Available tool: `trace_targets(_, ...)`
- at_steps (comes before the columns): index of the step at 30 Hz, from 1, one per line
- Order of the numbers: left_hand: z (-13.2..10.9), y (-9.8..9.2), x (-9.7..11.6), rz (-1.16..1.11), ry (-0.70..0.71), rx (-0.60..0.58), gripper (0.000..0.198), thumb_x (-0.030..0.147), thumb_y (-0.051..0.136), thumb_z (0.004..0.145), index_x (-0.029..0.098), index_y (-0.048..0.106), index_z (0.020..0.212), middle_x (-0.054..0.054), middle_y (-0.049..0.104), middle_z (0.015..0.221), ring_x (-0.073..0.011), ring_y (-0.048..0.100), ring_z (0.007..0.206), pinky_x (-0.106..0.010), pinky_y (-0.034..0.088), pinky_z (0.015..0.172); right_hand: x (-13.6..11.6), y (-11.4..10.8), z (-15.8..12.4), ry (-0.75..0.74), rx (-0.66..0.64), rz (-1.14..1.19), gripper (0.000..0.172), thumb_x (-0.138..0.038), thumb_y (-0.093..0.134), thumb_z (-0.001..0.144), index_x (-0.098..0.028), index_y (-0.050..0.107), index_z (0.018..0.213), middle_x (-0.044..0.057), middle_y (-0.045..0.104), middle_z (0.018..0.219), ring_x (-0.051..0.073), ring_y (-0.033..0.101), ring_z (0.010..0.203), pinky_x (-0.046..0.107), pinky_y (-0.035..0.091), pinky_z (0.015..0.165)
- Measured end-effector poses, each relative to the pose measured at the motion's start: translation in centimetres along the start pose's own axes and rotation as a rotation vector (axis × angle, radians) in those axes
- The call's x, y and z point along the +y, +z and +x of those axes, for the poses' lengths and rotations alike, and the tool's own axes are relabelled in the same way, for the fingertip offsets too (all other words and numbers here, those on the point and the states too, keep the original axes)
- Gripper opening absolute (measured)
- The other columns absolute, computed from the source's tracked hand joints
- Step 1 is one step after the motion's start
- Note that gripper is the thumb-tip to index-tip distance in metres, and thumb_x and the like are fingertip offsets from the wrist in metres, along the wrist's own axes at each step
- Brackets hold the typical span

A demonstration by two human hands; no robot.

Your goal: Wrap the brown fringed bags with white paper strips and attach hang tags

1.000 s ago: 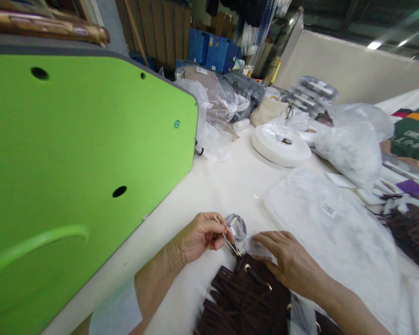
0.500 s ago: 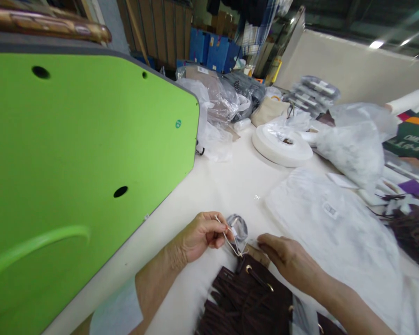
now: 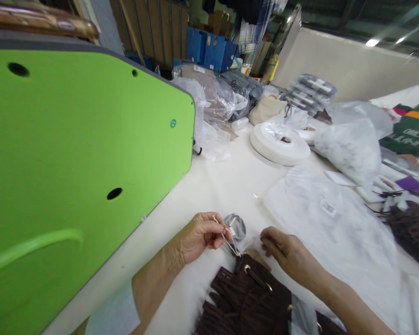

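Observation:
My left hand [image 3: 204, 237] pinches a thin white string [image 3: 226, 239] between thumb and fingers. The string makes a narrow loop running down to the top corner of a dark brown fringed bag [image 3: 247, 302] with gold eyelets and a dark cord through them. To the right, my right hand [image 3: 282, 249] hovers over the bag's upper edge, its fingers curled together; what they hold, if anything, I cannot make out. Between the hands a coiled item in clear plastic [image 3: 236, 227] lies on the white table. Brown paper [image 3: 258, 258] shows at the bag's opening.
A large green panel [image 3: 91, 139] stands along the left. A white roll of tape [image 3: 279, 144] sits farther back, near plastic-wrapped goods [image 3: 209, 90]. White plastic sheeting [image 3: 331, 232] covers the right side, with another dark fringed item [image 3: 412, 228] beyond it. Part of another person shows at far right.
My right hand's fingers have gone from stretched out to curled together, shifting slightly right. My left hand keeps its pinch on the string. The view has swung slightly.

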State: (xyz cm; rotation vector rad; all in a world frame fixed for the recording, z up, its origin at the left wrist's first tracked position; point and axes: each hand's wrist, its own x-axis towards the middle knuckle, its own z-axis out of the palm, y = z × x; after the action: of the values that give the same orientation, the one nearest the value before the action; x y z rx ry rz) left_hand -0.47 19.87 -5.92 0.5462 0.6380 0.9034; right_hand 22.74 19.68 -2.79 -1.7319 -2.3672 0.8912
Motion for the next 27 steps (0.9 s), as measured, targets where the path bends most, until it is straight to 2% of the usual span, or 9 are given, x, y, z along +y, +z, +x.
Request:
trace_targets(5, -0.1, 0.1, 0.1, -0.005, -0.010, -0.011, 0.016, 0.022, 0.067, 0.054, 0.012, 0.056, 0.061, -0.009, 0.066, 0.061, -0.0070, 0.046, 0.038, -0.020, 0.021, 0.038, 0.1, 0.0, -0.1, -0.007, 0.000, 0.058, 0.025, -0.039, 0.036, 0.086, -0.021, 0.053, 0.080, 0.002, 0.063, 0.064, 0.017, 0.060, 0.059, 0.029, 0.045, 0.056)
trace_targets(11, -0.1, 0.1, 0.1, -0.012, -0.015, -0.008, 0.017, 0.023, 0.068, 0.054, 0.013, 0.056, 0.061, -0.008, 0.066, 0.060, -0.0070, 0.045, 0.038, -0.020, 0.020, 0.038, 0.3, 0.7, -0.5, -0.268, 0.232, -0.206, 0.022, -0.029, 0.035, 0.090, -0.020, 0.054, 0.084, 0.004, 0.064, 0.070, 0.018, 0.062, 0.062, 0.029, 0.046, 0.056)
trace_targets(15, 0.0, 0.1, 0.1, -0.006, -0.009, -0.007, 0.017, 0.023, 0.068, 0.054, 0.013, 0.056, 0.060, -0.008, 0.066, 0.060, -0.0070, 0.046, 0.038, -0.020, 0.020, 0.038, 0.5, 1.2, -0.5, -0.343, 0.371, -0.247, 0.020, -0.026, 0.035, 0.093, -0.019, 0.052, 0.086, 0.002, 0.063, 0.068, 0.015, 0.061, 0.058, 0.025, 0.046, 0.052)
trace_targets(19, 0.0, 0.1, 0.1, -0.006, -0.009, -0.010, 0.016, 0.022, 0.067, 0.055, 0.012, 0.056, 0.060, -0.008, 0.066, 0.060, -0.0070, 0.046, 0.038, -0.020, 0.019, 0.038, 0.6, 1.4, -0.4, -0.443, 0.467, -0.335, 0.018, -0.021, 0.037, 0.093, -0.018, 0.054, 0.089, 0.005, 0.066, 0.075, 0.016, 0.062, 0.067, 0.027, 0.048, 0.061)
trace_targets(24, 0.0, 0.1, 0.0, -0.004, -0.012, -0.007, 0.016, 0.021, 0.067, 0.055, 0.012, 0.055, 0.061, -0.008, 0.066, 0.061, -0.0068, 0.046, 0.038, -0.020, 0.020, 0.038, 0.7, 1.2, -0.3, -0.595, 0.544, -0.476, 0.020, -0.012, 0.040, 0.090, -0.016, 0.057, 0.101, 0.009, 0.067, 0.097, 0.020, 0.060, 0.092, 0.033, 0.044, 0.077)
trace_targets(27, 0.0, 0.1, 0.0, -0.002, -0.012, -0.004, 0.016, 0.021, 0.067, 0.055, 0.012, 0.055, 0.061, -0.008, 0.066, 0.061, -0.0067, 0.046, 0.038, -0.020, 0.020, 0.038, 0.7, 1.3, -0.2, -0.604, 0.563, -0.459, 0.020, -0.012, 0.041, 0.089, -0.016, 0.057, 0.099, 0.009, 0.067, 0.095, 0.019, 0.060, 0.089, 0.032, 0.044, 0.076)
